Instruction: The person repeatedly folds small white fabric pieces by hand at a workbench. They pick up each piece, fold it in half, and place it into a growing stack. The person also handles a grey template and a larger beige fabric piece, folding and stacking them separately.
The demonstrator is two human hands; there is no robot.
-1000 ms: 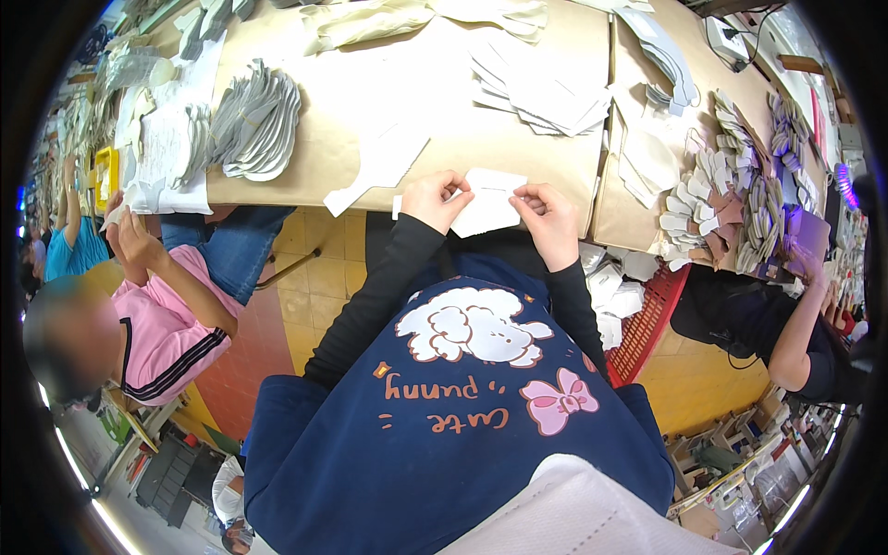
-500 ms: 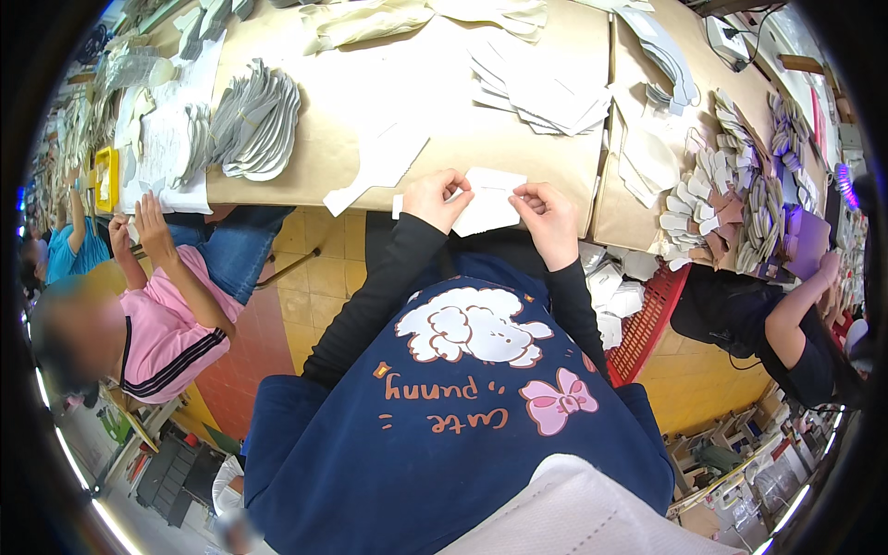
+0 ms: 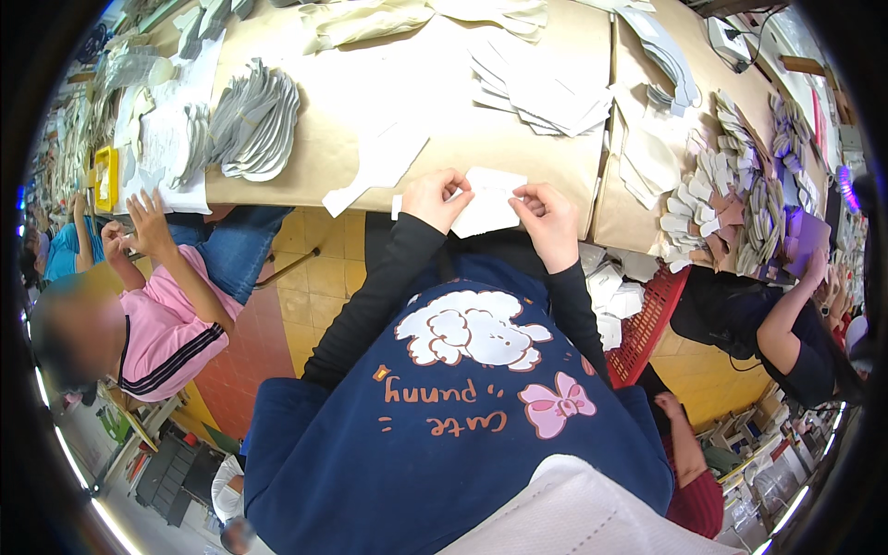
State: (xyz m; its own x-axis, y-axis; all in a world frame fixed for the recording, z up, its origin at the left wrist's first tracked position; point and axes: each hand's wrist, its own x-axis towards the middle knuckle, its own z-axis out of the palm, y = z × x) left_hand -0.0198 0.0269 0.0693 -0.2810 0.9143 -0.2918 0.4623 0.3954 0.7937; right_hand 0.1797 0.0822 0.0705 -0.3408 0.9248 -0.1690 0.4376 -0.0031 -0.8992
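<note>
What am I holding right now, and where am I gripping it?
A white piece: your left hand pinches its left edge, your right hand its right edge.

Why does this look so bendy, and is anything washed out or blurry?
Head view: fisheye distortion bows light strips near the edge; head view: glare bleaches the tabletop and white pieces; head view: the person in pink has a blurred head; wearer's left hand and right hand look sharp.

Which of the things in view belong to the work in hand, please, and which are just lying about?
Work in hand:
White piece, pinched by left hand and right hand
Loose white piece nearby, perhaps

Apparently just lying about:
Stack of grey pieces
Yellow container
Red basket
</note>
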